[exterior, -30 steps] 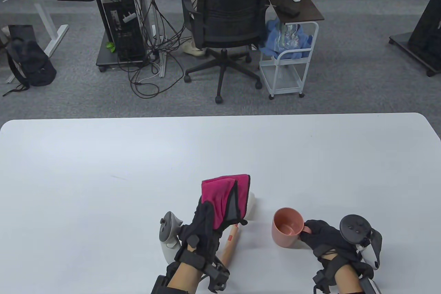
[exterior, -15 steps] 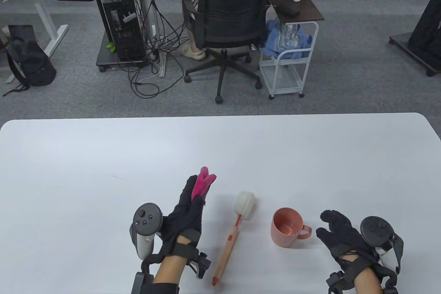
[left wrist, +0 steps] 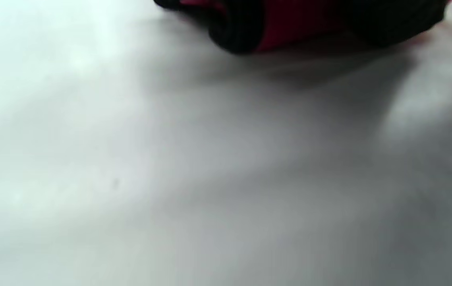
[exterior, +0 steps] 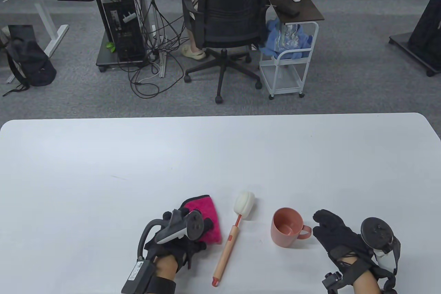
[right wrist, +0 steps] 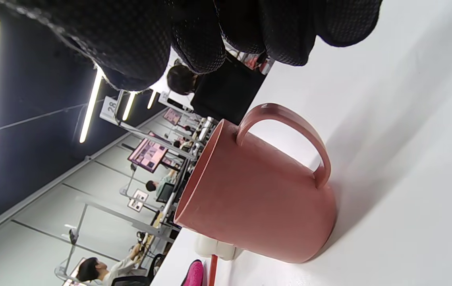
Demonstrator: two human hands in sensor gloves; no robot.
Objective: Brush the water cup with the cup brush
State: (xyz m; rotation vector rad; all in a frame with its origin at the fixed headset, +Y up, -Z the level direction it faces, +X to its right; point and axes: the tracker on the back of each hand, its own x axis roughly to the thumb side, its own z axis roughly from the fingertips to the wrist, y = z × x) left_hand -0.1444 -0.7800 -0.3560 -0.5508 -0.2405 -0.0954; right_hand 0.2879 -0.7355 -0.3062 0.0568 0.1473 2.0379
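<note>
A pink water cup (exterior: 286, 227) stands upright on the white table (exterior: 220, 156), its handle pointing right. It also shows in the right wrist view (right wrist: 257, 202). The cup brush (exterior: 230, 239), with a white sponge head and an orange handle, lies flat just left of the cup. My left hand (exterior: 186, 245) is left of the brush, palm down, and grips a pink cloth (exterior: 204, 209) on the table. The left wrist view shows its fingers (left wrist: 234, 35) around the cloth (left wrist: 289, 28). My right hand (exterior: 330, 230) is open and empty, a little right of the cup's handle and not touching it.
The table's front edge is just below both hands. Beyond the far edge are an office chair (exterior: 227, 21), a small white cart (exterior: 293, 49) and desks with cables on the grey carpet.
My left hand swung the pink cloth off the brush, moved left and back, and turned palm down with it on the table. My right hand let go of the cup's handle and opened.
</note>
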